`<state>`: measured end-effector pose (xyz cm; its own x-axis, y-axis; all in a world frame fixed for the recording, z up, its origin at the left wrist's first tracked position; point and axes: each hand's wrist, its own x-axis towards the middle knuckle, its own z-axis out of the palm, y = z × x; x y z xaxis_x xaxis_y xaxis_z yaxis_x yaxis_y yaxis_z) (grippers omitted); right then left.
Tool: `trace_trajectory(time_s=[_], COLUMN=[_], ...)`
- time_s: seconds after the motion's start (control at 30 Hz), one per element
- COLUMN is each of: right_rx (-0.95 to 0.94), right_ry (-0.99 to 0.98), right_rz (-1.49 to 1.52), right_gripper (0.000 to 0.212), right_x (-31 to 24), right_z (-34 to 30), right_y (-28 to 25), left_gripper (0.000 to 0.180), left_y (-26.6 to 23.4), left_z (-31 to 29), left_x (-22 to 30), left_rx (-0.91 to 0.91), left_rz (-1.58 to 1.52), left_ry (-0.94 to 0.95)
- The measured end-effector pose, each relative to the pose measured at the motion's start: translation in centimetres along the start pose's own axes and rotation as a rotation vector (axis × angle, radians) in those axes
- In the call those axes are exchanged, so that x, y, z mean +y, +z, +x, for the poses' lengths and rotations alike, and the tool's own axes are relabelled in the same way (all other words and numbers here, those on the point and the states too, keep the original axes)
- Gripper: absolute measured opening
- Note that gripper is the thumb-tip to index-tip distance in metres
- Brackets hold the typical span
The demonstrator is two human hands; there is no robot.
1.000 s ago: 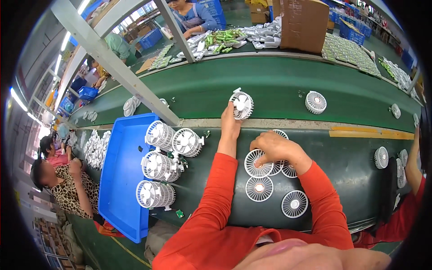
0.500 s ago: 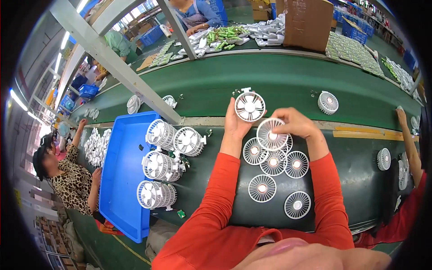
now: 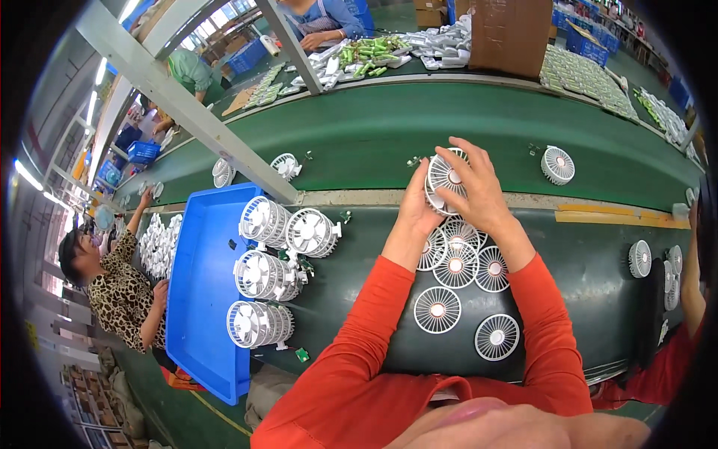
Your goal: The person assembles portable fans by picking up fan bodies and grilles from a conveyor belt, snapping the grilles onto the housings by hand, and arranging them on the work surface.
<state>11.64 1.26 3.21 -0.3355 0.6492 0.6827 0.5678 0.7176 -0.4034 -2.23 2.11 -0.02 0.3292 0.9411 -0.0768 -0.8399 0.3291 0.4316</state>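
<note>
Between my two hands, over the near edge of the green belt, is a small white fan (image 3: 446,178) with a round spoked cover on its face. My left hand (image 3: 416,206) is wrapped round its left and lower side. My right hand (image 3: 481,187) grips the cover from the right, fingers across the spokes. Just below my hands lie several loose white fan covers (image 3: 437,310) on the dark table, some overlapping. Left of my forearms stand stacked white fan housings (image 3: 260,324) with blades showing and small green circuit boards attached.
A blue tray (image 3: 206,299) stands left of the stacks. The green conveyor belt (image 3: 374,127) runs across ahead, carrying a white fan (image 3: 558,165) on the right. A grey metal post (image 3: 194,112) slants across the left. Co-workers sit at left, right and across the belt.
My right hand has brought the fan cover up and left onto the fan in my left hand. The fan has turned from facing up to tilted. Belt items have shifted slightly right.
</note>
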Motion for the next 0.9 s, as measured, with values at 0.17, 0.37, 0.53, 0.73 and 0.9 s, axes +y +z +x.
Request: trace_trajectory(time_s=[0.17,0.37,0.53,0.73,0.9], right_rx=[-0.112,-0.04,-0.014,-0.014,0.104], right_ry=[0.052,0.163,0.284,0.457,0.335], right_rz=[0.237,0.579,0.836,0.553,-0.488], right_gripper=[0.074,0.075,0.049,0.052,0.056], right_x=[0.5,-0.1,-1.1,3.5,7.1], right_z=[-0.8,-1.4,-1.1,-1.1,-1.9], right_y=[0.8,2.5,2.7,2.7,-0.2], left_gripper=[0.038,0.034,0.028,0.036,0.043], left_y=[0.9,2.7,2.1,0.2,-3.3], left_z=[-0.2,-1.0,-0.9,0.9,4.5], left_x=[-0.6,-3.2,-3.2,-1.2,6.9], left_rx=[0.126,0.191,0.104,0.12,0.421], left_rz=[0.1,0.875,1.033,1.363,1.877], left_ry=[0.22,0.989,1.182,0.951,1.052])
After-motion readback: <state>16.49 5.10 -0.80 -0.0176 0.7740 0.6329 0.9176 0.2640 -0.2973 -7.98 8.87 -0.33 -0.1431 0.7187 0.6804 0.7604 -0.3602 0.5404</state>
